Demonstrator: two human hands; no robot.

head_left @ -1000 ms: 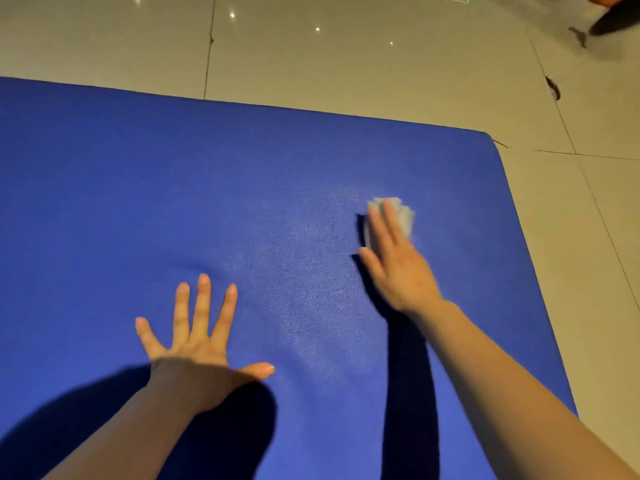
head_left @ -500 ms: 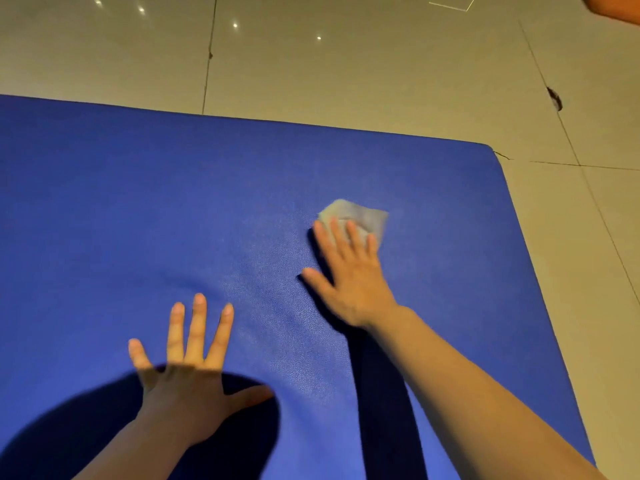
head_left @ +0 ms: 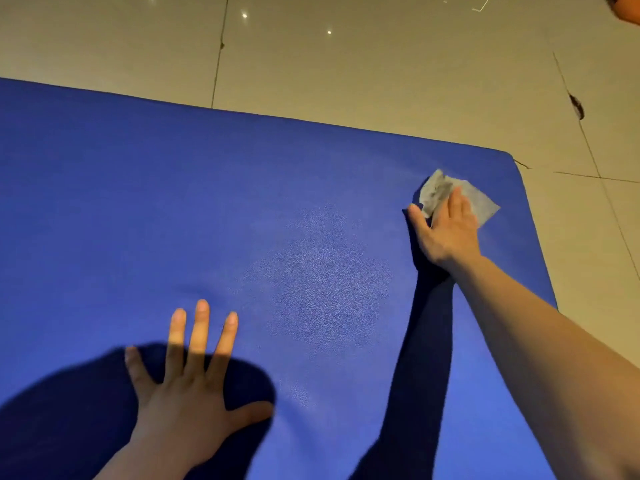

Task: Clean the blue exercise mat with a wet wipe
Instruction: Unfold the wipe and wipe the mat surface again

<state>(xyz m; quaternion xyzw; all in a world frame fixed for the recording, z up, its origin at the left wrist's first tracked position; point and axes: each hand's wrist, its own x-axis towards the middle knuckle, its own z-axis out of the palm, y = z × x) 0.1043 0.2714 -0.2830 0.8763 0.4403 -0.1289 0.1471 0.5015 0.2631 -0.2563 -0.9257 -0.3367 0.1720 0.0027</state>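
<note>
One wipe (head_left: 457, 197) under right hand (head_left: 446, 230); left hand (head_left: 187, 403) flat on one mat (head_left: 173, 202)

Your right hand (head_left: 446, 230) presses the wet wipe (head_left: 460, 195) flat near the blue mat's (head_left: 173, 202) far right corner; your left hand (head_left: 187, 393) rests spread on the mat.

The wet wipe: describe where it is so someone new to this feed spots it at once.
Find the blue exercise mat on the tiled floor and follow it to its far right corner. There the right hand presses flat on the wet wipe, a crumpled grey-white sheet, the only pale thing on the mat.
</note>
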